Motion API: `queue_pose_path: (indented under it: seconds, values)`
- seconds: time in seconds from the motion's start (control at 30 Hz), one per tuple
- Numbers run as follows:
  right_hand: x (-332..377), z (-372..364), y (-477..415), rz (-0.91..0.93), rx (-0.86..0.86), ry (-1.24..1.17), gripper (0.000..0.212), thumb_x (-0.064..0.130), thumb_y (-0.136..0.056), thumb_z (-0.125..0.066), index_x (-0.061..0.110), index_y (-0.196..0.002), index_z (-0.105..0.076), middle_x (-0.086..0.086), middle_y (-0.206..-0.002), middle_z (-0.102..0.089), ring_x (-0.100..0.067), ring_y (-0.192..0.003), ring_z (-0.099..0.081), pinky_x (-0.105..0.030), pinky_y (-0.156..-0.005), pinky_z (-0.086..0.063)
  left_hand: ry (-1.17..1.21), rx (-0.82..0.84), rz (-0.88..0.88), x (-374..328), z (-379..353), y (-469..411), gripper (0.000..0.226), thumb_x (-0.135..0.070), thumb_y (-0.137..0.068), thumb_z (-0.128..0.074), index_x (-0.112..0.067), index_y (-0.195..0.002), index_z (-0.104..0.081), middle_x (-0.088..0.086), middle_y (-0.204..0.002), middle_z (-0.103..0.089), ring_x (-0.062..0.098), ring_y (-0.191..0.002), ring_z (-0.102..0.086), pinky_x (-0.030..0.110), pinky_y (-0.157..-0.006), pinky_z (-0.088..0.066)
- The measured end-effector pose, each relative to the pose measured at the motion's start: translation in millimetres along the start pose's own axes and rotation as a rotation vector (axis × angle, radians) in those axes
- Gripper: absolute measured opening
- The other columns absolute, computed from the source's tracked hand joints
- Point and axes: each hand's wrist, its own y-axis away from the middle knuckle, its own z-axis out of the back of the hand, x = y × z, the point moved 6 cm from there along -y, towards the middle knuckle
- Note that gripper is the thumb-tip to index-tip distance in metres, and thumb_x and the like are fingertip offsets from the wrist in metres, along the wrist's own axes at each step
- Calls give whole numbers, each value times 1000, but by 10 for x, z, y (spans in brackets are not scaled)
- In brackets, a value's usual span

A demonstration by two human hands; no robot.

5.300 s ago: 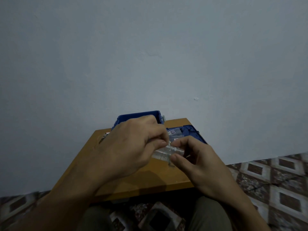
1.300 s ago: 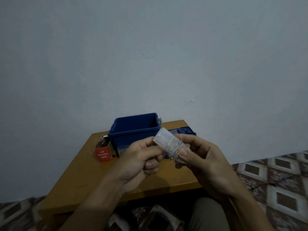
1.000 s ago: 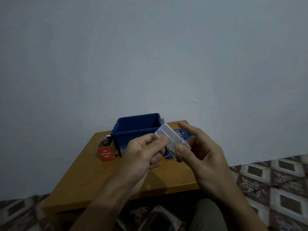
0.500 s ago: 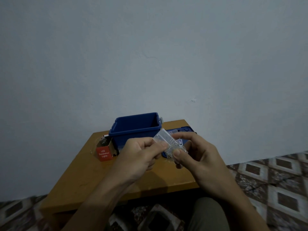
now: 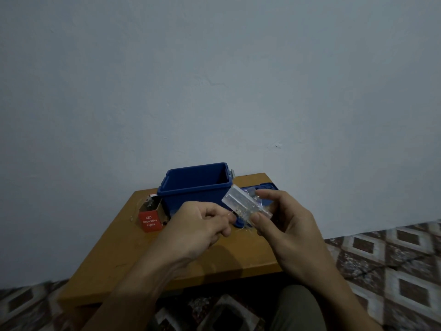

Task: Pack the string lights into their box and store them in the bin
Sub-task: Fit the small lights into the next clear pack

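Right hand (image 5: 293,225) is clamping the string lights (image 5: 245,204) before the bin (image 5: 191,194), long axis slanting toward it. Left hand (image 5: 200,225), pinching their wire, is hovering nearer the box (image 5: 149,219) beside the bin.

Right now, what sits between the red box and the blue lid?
The open blue bin stands between the red box and the lid, seen in the head view.

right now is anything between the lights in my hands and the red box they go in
Nothing visible does. The string lights are in your right hand, wire pinched by your left hand. The red box lies left of the blue bin; only your left hand is on that side.
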Motion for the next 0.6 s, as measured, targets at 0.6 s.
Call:
queue_pose_path:
  seconds: [0.6]
  values:
    - [47,4,34,-33,216,126,23,32,-92,-69,39,-113,-62,4,-86,-66,-19,-77,-65,-43,-70,-57,-1031,-134,-940,-558,-76,268,10,-23,-94,-54,-20,-87,-60,-7,-100,-57,4,-85,-48,8,-68,-32]
